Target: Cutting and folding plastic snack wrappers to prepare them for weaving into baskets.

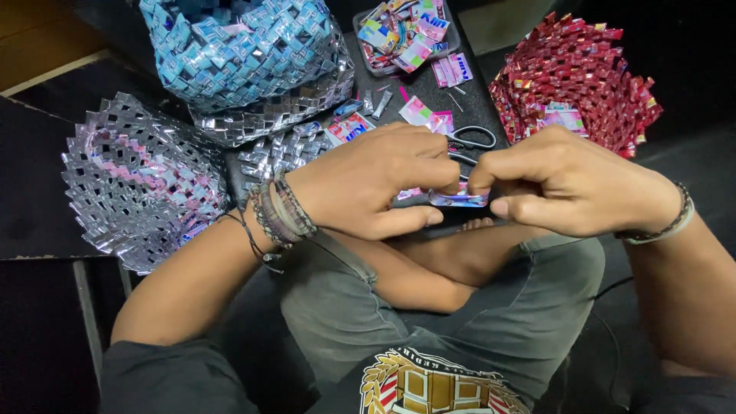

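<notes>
My left hand (383,184) and my right hand (563,184) meet in the middle and together pinch a small folded foil wrapper strip (458,199), pink, blue and silver. Both hands' fingertips press on it from either side. Braided bracelets circle my left wrist, a beaded one my right. Just behind the hands lie scissors (471,138) on a dark surface, partly hidden by my fingers. I sit cross-legged, and my grey shorts and bare foot show under the hands.
Woven wrapper baskets surround me: a silver-pink one (138,184) at left, a blue one (238,46) over a silver piece at back, a red one (575,73) at right. A tray of cut wrappers (402,34) and loose wrapper pieces (429,115) lie behind.
</notes>
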